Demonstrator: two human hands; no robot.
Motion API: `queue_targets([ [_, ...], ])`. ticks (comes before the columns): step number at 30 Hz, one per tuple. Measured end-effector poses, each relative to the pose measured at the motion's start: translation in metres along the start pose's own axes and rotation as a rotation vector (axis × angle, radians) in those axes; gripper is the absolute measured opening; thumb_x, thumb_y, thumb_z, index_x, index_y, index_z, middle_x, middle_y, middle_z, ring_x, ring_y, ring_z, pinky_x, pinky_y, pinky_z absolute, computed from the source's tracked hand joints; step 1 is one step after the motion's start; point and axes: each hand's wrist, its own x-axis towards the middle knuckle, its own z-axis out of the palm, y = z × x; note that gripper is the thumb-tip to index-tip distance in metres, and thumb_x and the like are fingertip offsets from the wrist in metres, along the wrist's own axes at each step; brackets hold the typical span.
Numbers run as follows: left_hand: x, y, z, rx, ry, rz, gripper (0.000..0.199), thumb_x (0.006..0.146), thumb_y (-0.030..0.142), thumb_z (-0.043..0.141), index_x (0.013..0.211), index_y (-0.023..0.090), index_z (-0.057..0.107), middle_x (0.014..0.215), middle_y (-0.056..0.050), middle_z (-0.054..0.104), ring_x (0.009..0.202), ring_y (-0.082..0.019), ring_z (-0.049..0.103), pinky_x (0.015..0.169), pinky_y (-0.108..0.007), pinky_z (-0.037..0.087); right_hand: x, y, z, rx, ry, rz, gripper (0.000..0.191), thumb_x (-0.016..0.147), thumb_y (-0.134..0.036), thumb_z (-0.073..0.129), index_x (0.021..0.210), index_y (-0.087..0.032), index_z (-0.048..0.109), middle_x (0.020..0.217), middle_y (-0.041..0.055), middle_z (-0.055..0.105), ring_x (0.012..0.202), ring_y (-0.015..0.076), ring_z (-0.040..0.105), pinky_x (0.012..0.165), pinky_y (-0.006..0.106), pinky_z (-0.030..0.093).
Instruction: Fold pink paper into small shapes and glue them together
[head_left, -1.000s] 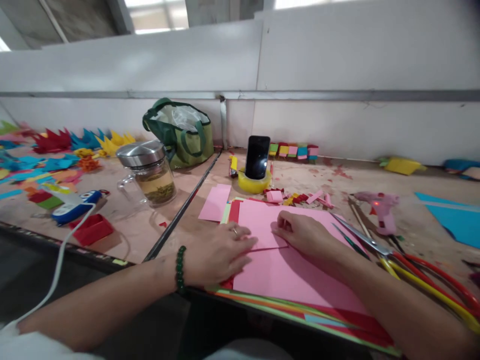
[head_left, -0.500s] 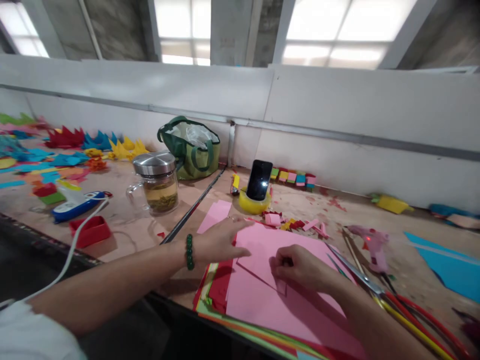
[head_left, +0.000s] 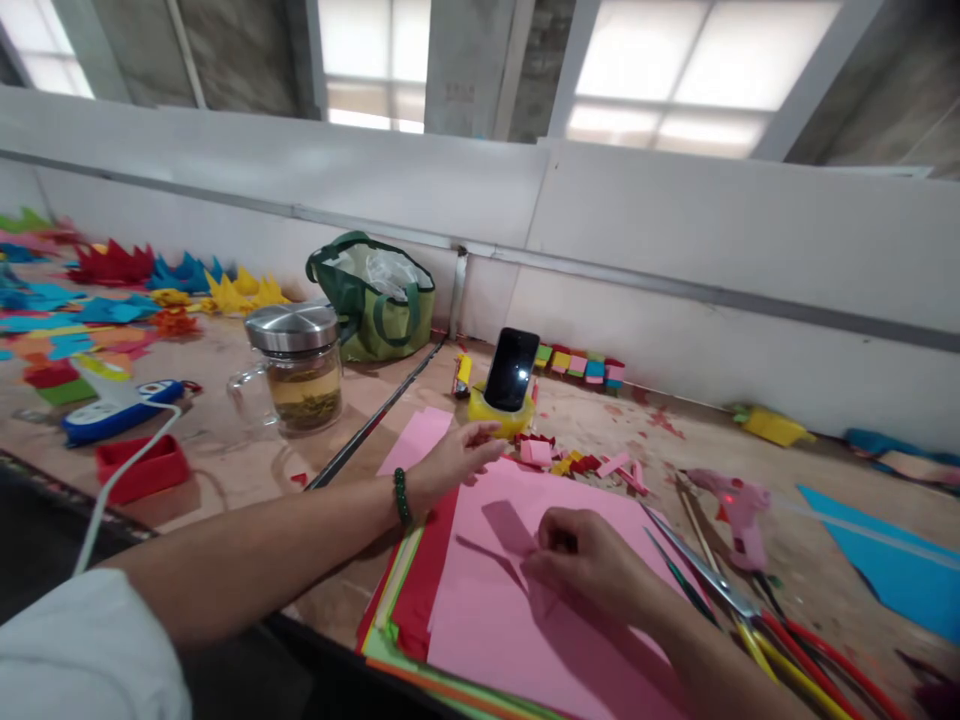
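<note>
My right hand pinches a small pink paper strip just above a large sheet of pink paper. The sheet lies on top of a stack of red, green and orange paper. My left hand, with a green bead bracelet at the wrist, is open with its fingers stretched over the stack's far left corner. Small folded and cut paper pieces lie just beyond it. Beside my right forearm are scissors with red and yellow handles.
A pink glue gun with a lit red light lies at the right, near blue paper. A phone leans on a yellow tape roll. At the left stand a glass mug, a green bag and a red paper box.
My left hand has moved away from my right hand, toward the stack's far corner. The pink strip in my right hand has been raised and turned. The view has shifted slightly.
</note>
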Motion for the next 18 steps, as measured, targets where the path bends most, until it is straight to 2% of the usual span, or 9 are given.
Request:
queue_targets([
  [3,-0.004,0.002,-0.004,-0.145,-0.061,-0.041,0.066,0.075,0.061,0.060,0.125,0.019,0.050,0.103,-0.007,0.058,0.076,-0.011,0.053,0.058,-0.019,0.040,0.009,0.005,-0.002,0.199,0.154,-0.074,0.030,0.069,-0.039,0.067,0.061,-0.019,0.045,0.056,-0.0064,0.039,0.054,0.0097,0.034,0.051,0.024,0.027],
  [6,-0.011,0.007,-0.001,-0.096,-0.137,-0.040,0.058,0.068,0.050,0.071,0.116,0.019,0.059,0.093,-0.004,0.058,0.074,-0.012,0.051,0.056,-0.019,0.040,0.012,0.004,0.004,0.319,0.218,-0.114,0.035,0.069,-0.044,0.069,0.063,-0.020,0.045,0.058,-0.0060,0.040,0.055,0.0107,0.036,0.053,0.024,0.030],
  [9,-0.017,0.009,0.008,0.019,-0.168,0.092,0.029,0.072,0.041,0.070,0.082,0.014,0.066,0.070,0.001,0.052,0.064,-0.010,0.044,0.054,-0.020,0.037,0.010,0.001,0.012,0.319,0.195,-0.113,0.035,0.071,-0.045,0.068,0.064,-0.020,0.045,0.057,-0.0062,0.039,0.053,0.0106,0.035,0.051,0.025,0.029],
  [11,-0.019,0.008,0.012,0.094,-0.169,0.243,0.031,0.077,0.038,0.065,0.060,0.012,0.058,0.058,0.003,0.042,0.059,-0.009,0.038,0.055,-0.022,0.033,0.008,-0.002,0.015,0.250,0.200,-0.127,0.034,0.073,-0.044,0.067,0.063,-0.020,0.044,0.055,-0.0065,0.037,0.053,0.0101,0.033,0.050,0.024,0.027],
  [14,-0.022,0.008,0.015,0.191,-0.157,0.379,0.034,0.080,0.033,0.061,0.054,0.012,0.051,0.055,0.005,0.036,0.057,-0.008,0.033,0.054,-0.022,0.028,0.003,-0.006,0.014,0.197,0.265,-0.203,0.032,0.075,-0.043,0.067,0.066,-0.019,0.048,0.058,-0.0056,0.041,0.055,0.0106,0.036,0.051,0.024,0.030],
  [18,-0.028,0.007,0.018,0.269,-0.183,0.378,0.034,0.080,0.032,0.060,0.055,0.012,0.050,0.053,0.005,0.036,0.053,-0.007,0.032,0.049,-0.021,0.025,-0.003,-0.012,0.009,0.309,0.333,-0.290,0.028,0.078,-0.045,0.065,0.074,-0.018,0.057,0.061,-0.0041,0.048,0.053,0.0099,0.043,0.051,0.023,0.036],
])
